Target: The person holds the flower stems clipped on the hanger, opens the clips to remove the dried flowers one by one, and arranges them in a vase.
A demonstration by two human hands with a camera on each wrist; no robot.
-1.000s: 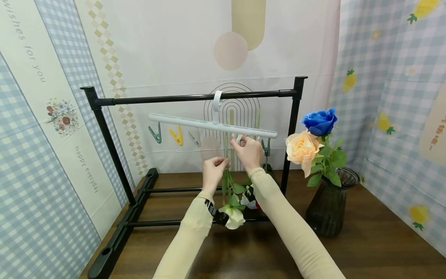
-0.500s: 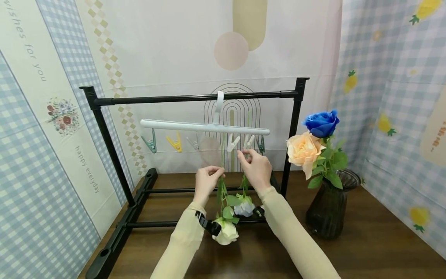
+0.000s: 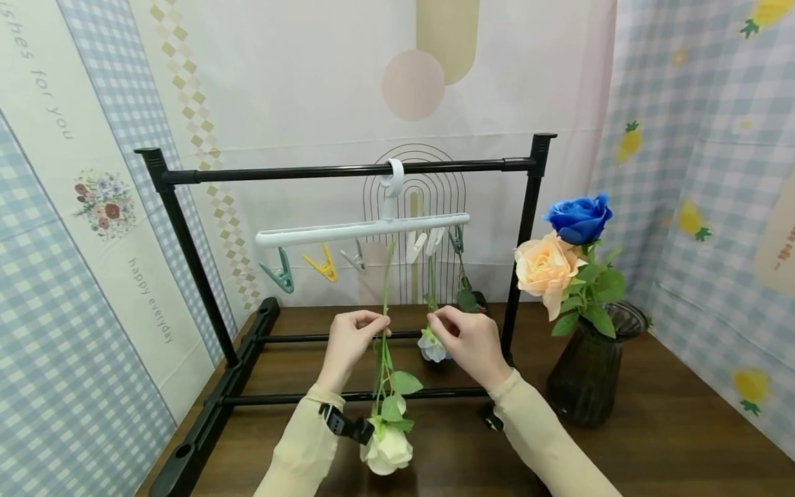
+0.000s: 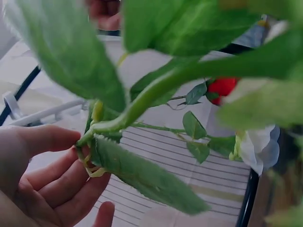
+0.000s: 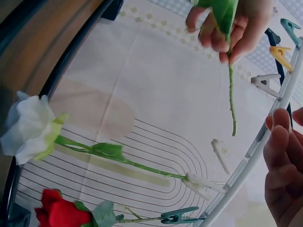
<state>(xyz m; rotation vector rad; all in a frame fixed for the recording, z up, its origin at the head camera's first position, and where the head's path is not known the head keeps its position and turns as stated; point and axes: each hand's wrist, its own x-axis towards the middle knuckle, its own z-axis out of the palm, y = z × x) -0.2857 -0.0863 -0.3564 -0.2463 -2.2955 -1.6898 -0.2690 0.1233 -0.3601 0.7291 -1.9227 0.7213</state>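
Note:
My left hand (image 3: 354, 338) pinches the green stem of a white rose (image 3: 386, 450), which hangs bloom-down below the hand. The stem's bare end points up toward the pale blue hanger (image 3: 366, 228). My right hand (image 3: 468, 339) is just right of it, fingers loosely bent; in the right wrist view nothing lies between its fingers (image 5: 277, 146). A white clip (image 5: 220, 156) on the hanger holds no stem. Beside it, another white clip (image 5: 201, 184) holds a second white rose (image 5: 31, 130). A dark green clip (image 5: 180, 215) holds a red rose (image 5: 61, 210).
The hanger hooks over a black rack's top bar (image 3: 279, 172). Green (image 3: 281, 271), yellow (image 3: 323, 263) and grey (image 3: 354, 257) clips hang along its left half. At the right, a dark glass vase (image 3: 584, 379) holds a blue rose (image 3: 579, 219) and a peach rose (image 3: 546, 266).
My right hand has left the white clip and dropped. My left hand has moved down and left with the white rose. The hanger has swung, its right end now higher than its left.

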